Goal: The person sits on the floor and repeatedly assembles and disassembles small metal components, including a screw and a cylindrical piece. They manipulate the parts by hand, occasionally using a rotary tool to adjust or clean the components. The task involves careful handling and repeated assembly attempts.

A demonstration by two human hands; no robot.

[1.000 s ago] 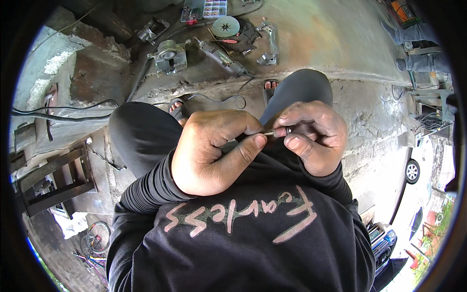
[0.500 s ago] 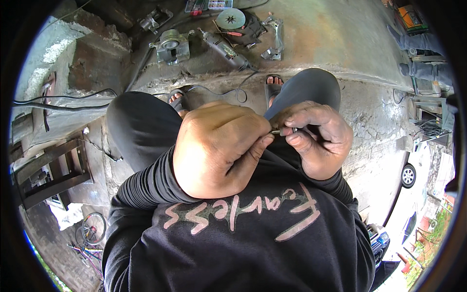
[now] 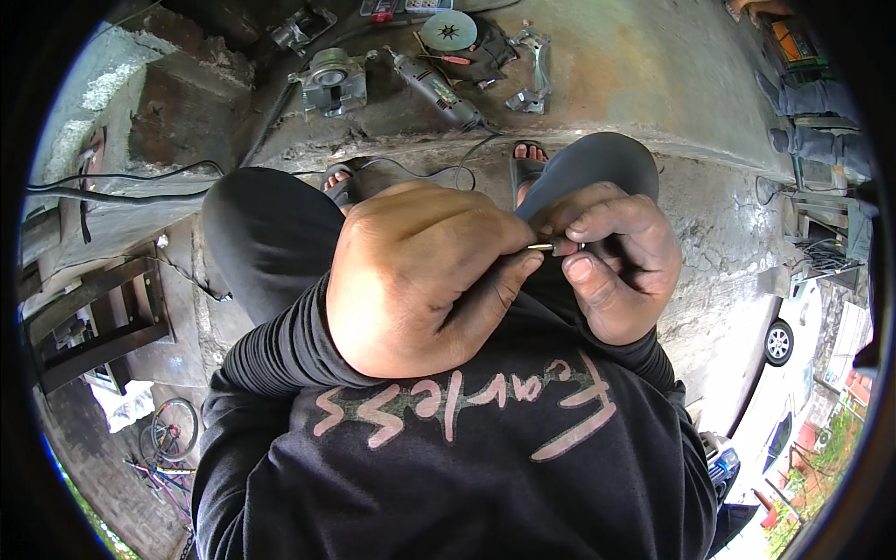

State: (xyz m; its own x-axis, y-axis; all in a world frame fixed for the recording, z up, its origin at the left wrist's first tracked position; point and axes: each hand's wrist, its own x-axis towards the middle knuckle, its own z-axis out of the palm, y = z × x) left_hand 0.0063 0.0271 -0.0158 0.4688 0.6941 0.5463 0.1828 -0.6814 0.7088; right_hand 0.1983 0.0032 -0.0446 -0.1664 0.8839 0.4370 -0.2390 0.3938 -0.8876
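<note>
In front of my chest both hands meet at a small shanked bit [image 3: 564, 247]. It has a thin shiny metal shank and a short, dark reddish cylindrical head. My left hand [image 3: 425, 275] pinches the shank end between thumb and forefinger, its back turned up. The head end sits between the thumb and fingertips of my right hand [image 3: 623, 261], and its far tip is partly hidden there. Beyond my feet a grey rotary power tool [image 3: 437, 93] lies on the concrete ledge with its cord trailing down toward me.
Left of the power tool stands a metal casting [image 3: 331, 79]. To its right are a round disc [image 3: 449, 32], a small red-handled tool [image 3: 455, 60], dark cloth and a metal bracket [image 3: 534, 75]. Cables cross the left side. Another person's legs [image 3: 821, 101] show at far right.
Both hands have shifted slightly right, still gripping the bit. More of its metal shank shows between my fingertips. The view has tilted a little.
</note>
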